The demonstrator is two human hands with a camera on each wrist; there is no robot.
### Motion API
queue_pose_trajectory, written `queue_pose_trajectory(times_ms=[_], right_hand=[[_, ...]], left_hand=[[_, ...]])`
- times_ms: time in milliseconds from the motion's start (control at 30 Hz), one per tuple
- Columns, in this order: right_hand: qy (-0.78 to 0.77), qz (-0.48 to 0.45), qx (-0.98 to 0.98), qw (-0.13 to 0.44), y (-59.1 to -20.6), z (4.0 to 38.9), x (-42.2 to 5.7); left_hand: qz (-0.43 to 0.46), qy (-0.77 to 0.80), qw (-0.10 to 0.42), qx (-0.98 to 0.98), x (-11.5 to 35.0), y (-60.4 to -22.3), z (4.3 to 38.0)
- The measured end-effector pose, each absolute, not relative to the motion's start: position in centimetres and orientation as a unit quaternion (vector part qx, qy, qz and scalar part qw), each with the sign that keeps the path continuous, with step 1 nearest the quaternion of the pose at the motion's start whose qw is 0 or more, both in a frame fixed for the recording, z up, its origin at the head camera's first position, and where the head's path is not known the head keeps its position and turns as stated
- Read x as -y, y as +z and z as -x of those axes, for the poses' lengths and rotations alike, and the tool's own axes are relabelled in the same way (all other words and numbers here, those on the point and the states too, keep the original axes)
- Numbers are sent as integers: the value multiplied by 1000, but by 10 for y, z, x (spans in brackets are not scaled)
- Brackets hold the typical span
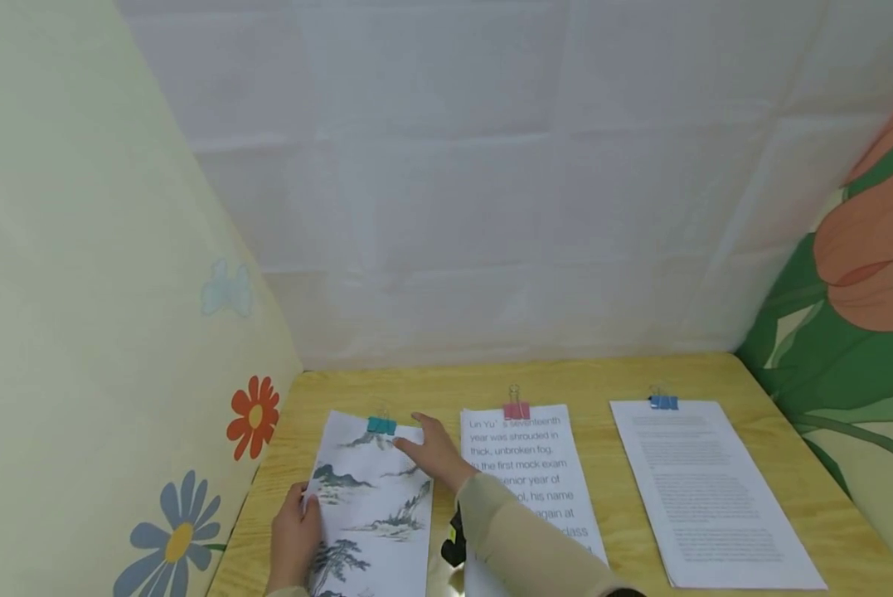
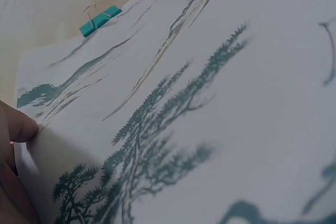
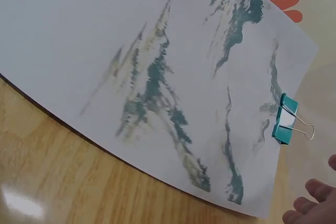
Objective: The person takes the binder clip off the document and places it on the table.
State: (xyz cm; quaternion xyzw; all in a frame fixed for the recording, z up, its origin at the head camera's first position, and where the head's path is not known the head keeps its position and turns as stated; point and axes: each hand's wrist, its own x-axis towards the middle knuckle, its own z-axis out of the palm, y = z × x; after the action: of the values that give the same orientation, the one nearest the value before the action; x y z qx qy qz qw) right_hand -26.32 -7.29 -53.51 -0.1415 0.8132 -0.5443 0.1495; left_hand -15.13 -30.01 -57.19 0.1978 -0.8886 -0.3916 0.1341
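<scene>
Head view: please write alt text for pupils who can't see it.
A person's left hand grips landscape-printed paper at its left edge; the right hand is open beside its teal clip. Further right lie pink-clipped text pages and blue-clipped text pages.

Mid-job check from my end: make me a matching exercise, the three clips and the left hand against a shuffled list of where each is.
1. teal clip
2. pink clip
3. blue clip
4. left hand

A. on the small-print page
B. at the left edge of the landscape page
C. at the landscape page's top edge
D. on the large-print page

Pairs: 1-C, 2-D, 3-A, 4-B
</scene>
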Motion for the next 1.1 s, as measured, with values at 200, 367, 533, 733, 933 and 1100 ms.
queue_pose_trajectory(times_ms=[200, 367, 533, 733, 933, 1100], right_hand=[[-547, 136, -813, 144, -528, 263, 70], [-558, 148, -803, 147, -527, 262, 68], [-584, 157, -778, 169, -528, 259, 66], [-583, 153, -783, 156, -528, 259, 65], [-576, 140, -795, 127, -528, 259, 64], [-576, 156, -793, 124, -529, 257, 63]], left_hand=[[-197, -401, 97, 890, 299, -566, 138], [-181, -397, 89, 895, 294, -563, 130], [-173, -407, 79, 893, 289, -561, 127], [-167, -417, 70, 890, 289, -560, 125], [-173, -429, 54, 885, 290, -560, 124], [-183, -441, 54, 877, 288, -565, 122]])
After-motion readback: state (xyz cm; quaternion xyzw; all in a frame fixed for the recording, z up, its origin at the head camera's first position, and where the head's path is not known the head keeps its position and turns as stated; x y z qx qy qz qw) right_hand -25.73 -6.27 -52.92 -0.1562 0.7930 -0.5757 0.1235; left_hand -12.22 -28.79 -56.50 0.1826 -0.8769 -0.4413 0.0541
